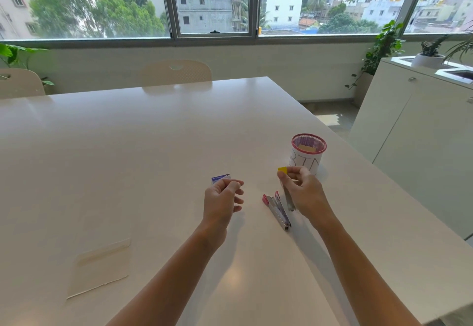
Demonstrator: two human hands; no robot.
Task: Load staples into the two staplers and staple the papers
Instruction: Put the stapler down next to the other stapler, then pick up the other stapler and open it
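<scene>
Hands out over the wide white tabletop (153, 146), both raised just above it. The right hand (303, 192) has its fingers pinched around a yellow-tipped metal stapler (286, 185), yellow end up at the far side, the silver body slanting down toward the near side beneath the palm. Just left of that hand, a pink-and-silver stapler (277, 210) lies on the table, hinged open, its long metal channel running near and to the right. The left hand (222, 197) is loosely curled, fingertips drawn together; whether anything sits between them is too small to tell. Right behind it, at the far side, a small blue-and-white staple box (220, 177) rests on the table, partly hidden by the knuckles. Beyond the right hand stands a pink mesh cup wrapped in white paper (308, 155), something tan inside it. Down at near left, a sheet of white papers (99, 272) lies flat, well apart from both hands and both staplers.
</scene>
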